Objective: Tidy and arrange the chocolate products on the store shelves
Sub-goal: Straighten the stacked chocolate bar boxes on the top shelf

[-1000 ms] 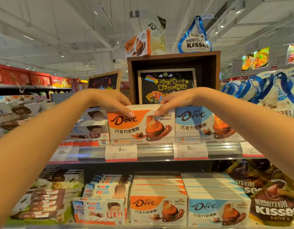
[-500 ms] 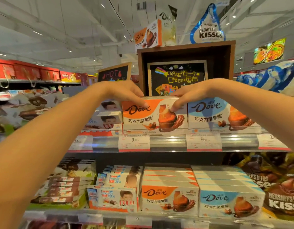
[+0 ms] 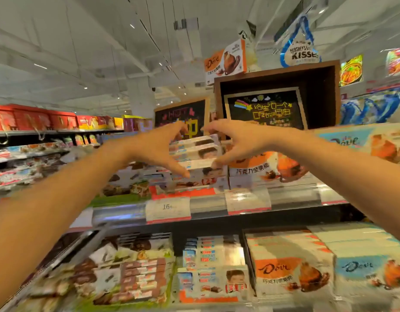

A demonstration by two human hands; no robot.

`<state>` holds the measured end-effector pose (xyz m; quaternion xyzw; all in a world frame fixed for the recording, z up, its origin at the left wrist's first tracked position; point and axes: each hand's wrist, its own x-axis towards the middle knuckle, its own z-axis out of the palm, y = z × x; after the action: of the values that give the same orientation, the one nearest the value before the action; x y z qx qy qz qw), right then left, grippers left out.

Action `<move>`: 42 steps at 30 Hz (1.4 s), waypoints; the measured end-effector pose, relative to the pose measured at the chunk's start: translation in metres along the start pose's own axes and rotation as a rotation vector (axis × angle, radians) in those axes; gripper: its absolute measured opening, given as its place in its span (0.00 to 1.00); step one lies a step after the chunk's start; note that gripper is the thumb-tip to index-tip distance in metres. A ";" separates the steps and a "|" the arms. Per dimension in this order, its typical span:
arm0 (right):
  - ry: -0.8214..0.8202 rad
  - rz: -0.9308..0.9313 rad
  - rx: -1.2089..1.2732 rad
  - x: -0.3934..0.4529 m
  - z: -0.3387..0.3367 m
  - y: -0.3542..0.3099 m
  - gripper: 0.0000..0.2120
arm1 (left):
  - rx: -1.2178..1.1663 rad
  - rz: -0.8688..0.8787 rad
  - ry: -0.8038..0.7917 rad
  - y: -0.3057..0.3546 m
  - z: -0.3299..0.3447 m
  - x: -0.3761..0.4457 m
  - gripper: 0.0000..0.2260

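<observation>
A stack of white Kinder chocolate boxes (image 3: 199,152) stands on the upper shelf, just left of an orange Dove box (image 3: 262,170). My left hand (image 3: 158,149) is spread wide at the stack's left side, fingers near its top and thumb low at its front. My right hand (image 3: 237,143) mirrors it on the right, with its thumb against a box in the stack and its fingers over the top. The view is blurred, so a firm grip does not show. A blue Dove box (image 3: 363,143) sits further right.
The shelf rail (image 3: 208,206) carries price tags (image 3: 167,209). Behind the boxes stands a wooden display crate (image 3: 275,82) with a Hershey's Kisses bag (image 3: 302,52) on top. The lower shelf holds Kinder boxes (image 3: 212,280) and orange Dove boxes (image 3: 291,273).
Both hands have left the top of the orange Dove box and moved left to the Kinder stack, spreading wide. The camera has swung left and up.
</observation>
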<state>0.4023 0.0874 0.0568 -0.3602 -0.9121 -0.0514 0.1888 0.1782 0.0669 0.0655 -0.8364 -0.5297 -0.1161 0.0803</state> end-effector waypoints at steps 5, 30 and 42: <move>-0.004 0.031 -0.096 0.017 0.023 -0.023 0.49 | 0.272 0.041 -0.018 -0.030 0.011 -0.016 0.48; -0.196 0.068 -0.140 0.042 0.010 -0.010 0.45 | 0.258 0.065 -0.096 -0.037 0.005 0.008 0.50; 0.080 -0.015 0.052 0.047 0.017 0.003 0.12 | -0.067 0.141 0.017 -0.045 0.013 0.003 0.39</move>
<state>0.3677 0.1234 0.0594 -0.3459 -0.9075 -0.0436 0.2342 0.1395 0.0917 0.0547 -0.8727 -0.4647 -0.1350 0.0646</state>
